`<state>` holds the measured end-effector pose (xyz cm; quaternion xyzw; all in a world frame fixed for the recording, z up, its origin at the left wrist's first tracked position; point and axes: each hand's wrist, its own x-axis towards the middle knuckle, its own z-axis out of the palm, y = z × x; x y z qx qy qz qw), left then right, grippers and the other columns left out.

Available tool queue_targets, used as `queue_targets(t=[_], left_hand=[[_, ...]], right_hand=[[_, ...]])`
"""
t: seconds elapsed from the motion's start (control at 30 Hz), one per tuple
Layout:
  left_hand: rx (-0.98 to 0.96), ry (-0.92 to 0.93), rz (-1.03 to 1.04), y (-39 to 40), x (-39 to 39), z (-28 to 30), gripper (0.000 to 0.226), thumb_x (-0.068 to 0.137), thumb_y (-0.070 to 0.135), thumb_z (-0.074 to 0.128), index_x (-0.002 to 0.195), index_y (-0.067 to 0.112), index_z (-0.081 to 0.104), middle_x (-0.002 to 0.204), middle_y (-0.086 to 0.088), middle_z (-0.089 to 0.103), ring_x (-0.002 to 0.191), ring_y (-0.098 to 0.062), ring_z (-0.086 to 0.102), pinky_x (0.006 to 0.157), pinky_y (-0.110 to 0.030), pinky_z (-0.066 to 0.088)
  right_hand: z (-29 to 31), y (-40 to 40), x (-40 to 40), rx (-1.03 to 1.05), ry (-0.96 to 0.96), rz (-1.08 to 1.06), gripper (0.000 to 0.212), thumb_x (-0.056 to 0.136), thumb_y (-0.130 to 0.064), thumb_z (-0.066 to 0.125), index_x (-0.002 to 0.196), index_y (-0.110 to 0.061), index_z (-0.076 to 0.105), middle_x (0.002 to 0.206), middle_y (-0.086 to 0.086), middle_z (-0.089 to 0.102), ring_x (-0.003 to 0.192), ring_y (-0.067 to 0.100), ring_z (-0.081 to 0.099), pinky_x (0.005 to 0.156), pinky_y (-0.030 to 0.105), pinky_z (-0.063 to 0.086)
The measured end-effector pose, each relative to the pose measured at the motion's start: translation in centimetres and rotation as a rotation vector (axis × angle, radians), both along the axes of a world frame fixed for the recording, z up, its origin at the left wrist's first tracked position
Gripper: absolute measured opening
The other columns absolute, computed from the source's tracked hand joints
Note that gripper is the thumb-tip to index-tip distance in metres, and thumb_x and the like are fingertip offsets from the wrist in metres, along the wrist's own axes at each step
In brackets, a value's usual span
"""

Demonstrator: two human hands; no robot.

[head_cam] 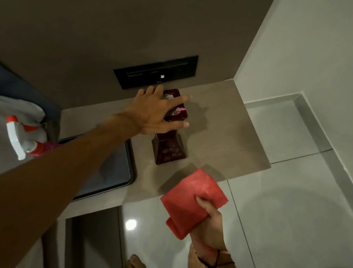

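Observation:
A dark red glass vase (169,152) with a square flared top stands on the pale wood shelf (223,141). My left hand (154,113) reaches over the vase's top with fingers spread and fairly straight, covering most of the rim; pale and pink bits show inside. Whether the palm touches the rim I cannot tell. My right hand (208,223) grips a folded red cloth (194,196) in front of the shelf's near edge, above the floor.
A spray bottle (26,141) with a white and orange head sits at the left. A dark tray (113,171) lies left of the vase. A black wall panel (155,74) is behind the shelf. White tiled floor and wall lie to the right.

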<state>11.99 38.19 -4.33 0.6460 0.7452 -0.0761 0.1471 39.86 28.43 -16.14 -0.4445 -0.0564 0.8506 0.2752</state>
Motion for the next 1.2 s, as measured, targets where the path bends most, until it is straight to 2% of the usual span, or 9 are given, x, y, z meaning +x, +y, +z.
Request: queue_targets(t=[0.13,0.23,0.3,0.37,0.5,0.7,0.8,1.07,1.2], left_hand=[[-0.018,-0.159,0.077,1.4,-1.9,0.3,0.079,0.087,0.079,0.045,0.158,0.057,0.019,0.156,-0.023,0.038,0.141,-0.045,0.039,0.116,-0.058,0.028],[-0.005,-0.265,0.109,2.2,-3.0,0.0,0.072,0.087,0.076,0.051,0.153,0.058,0.030,0.149,-0.020,0.044,0.138,-0.043,0.041,0.114,-0.058,0.028],[-0.003,-0.312,0.113,2.7,-3.5,0.0,0.071,0.085,0.075,0.054,0.152,0.058,0.034,0.146,-0.017,0.048,0.138,-0.040,0.043,0.114,-0.058,0.031],[0.008,-0.348,0.119,3.1,-4.3,-0.4,0.072,0.084,0.077,0.056,0.150,0.058,0.038,0.143,-0.013,0.056,0.136,-0.037,0.049,0.114,-0.060,0.037],[0.021,-0.407,0.115,3.5,-4.9,-0.6,0.074,0.081,0.077,0.058,0.150,0.056,0.040,0.138,-0.013,0.062,0.135,-0.035,0.054,0.113,-0.063,0.037],[0.009,-0.436,0.119,3.7,-5.1,-0.4,0.079,0.078,0.078,0.057,0.152,0.057,0.036,0.146,-0.012,0.058,0.140,-0.034,0.050,0.116,-0.065,0.034],[0.006,-0.463,0.124,3.7,-5.0,0.0,0.083,0.073,0.079,0.054,0.151,0.058,0.036,0.148,-0.012,0.057,0.140,-0.034,0.051,0.114,-0.065,0.038],[-0.022,-0.498,0.136,3.9,-5.0,0.3,0.084,0.072,0.076,0.054,0.152,0.056,0.037,0.149,-0.011,0.055,0.138,-0.032,0.052,0.113,-0.064,0.041],[-0.030,-0.506,0.152,3.8,-5.2,0.2,0.083,0.073,0.075,0.055,0.152,0.055,0.037,0.148,-0.013,0.054,0.136,-0.033,0.053,0.113,-0.064,0.042]], right_hand=[[1.0,1.3,-3.2,0.157,-0.305,-0.047,0.025,0.086,-0.008,0.065,0.109,-0.010,0.074,0.097,0.012,0.079,0.076,0.028,0.079,0.049,0.045,0.061],[1.6,2.9,-7.0,0.424,-0.639,-0.126,0.032,0.094,-0.007,0.064,0.120,-0.026,0.068,0.118,-0.004,0.070,0.106,0.016,0.068,0.092,0.059,0.059],[2.5,4.7,-9.4,0.658,-0.722,-0.291,0.050,0.092,-0.004,0.058,0.134,-0.031,0.057,0.136,-0.006,0.059,0.122,-0.005,0.054,0.112,0.033,0.048],[2.1,6.7,-12.0,0.914,-0.872,-0.288,0.069,0.087,-0.006,0.050,0.152,-0.029,0.040,0.158,0.001,0.039,0.139,-0.009,0.036,0.114,0.012,0.035],[-0.5,6.7,-16.1,1.306,-1.123,0.188,0.076,0.093,-0.021,0.047,0.161,-0.024,0.013,0.171,0.012,0.010,0.157,0.026,0.011,0.126,0.054,0.017],[-4.8,4.6,-15.4,1.561,-1.481,0.494,0.066,0.104,-0.034,0.040,0.162,-0.017,0.013,0.168,0.023,0.018,0.156,0.038,0.014,0.122,0.058,0.027],[-5.5,3.4,-13.9,1.679,-1.531,0.600,0.052,0.110,-0.029,0.028,0.160,-0.018,0.024,0.165,0.025,0.023,0.155,0.040,0.019,0.120,0.059,0.030],[-4.6,0.2,-9.1,1.792,-1.310,0.862,0.069,0.088,-0.018,0.066,0.153,-0.022,0.042,0.161,0.018,0.037,0.148,0.036,0.036,0.114,0.059,0.041],[-2.6,-0.9,-7.2,1.400,-1.066,0.572,0.076,0.088,0.002,0.069,0.152,-0.025,0.040,0.159,0.008,0.044,0.144,0.031,0.044,0.104,0.056,0.054]])
